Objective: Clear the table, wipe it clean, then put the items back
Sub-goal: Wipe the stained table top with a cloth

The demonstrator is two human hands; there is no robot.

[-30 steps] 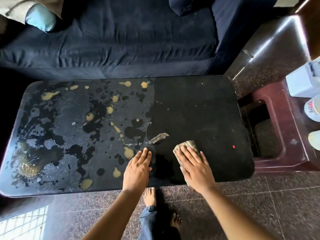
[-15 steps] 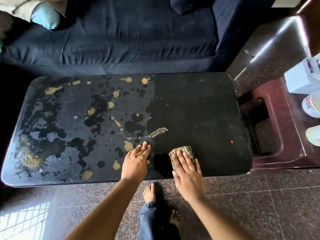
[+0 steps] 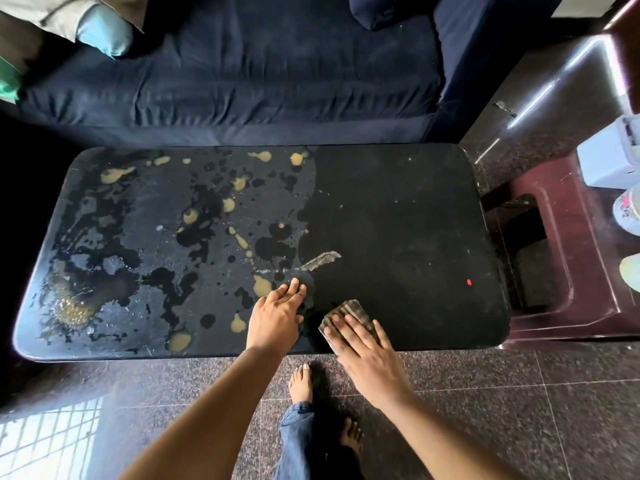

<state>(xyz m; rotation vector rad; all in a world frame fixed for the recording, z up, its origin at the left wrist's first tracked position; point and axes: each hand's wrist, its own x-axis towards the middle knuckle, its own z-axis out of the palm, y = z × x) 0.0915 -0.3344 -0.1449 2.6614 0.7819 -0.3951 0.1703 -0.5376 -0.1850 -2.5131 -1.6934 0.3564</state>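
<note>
No legible text, number, brand or sign is showing anywhere in the view. The cup (image 3: 627, 209) at the right edge is carrying a pink-red printed pattern, which is too small and blurred to make out as lettering. The small red mark (image 3: 469, 282) on the table (image 3: 398, 202) is showing as a plain dot, not a character.

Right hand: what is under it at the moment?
A ribbed grey-brown cloth, pressed flat onto the black table by the right hand near the front edge. Only the cloth's far end shows; the rest and the tabletop beneath are covered.
</note>
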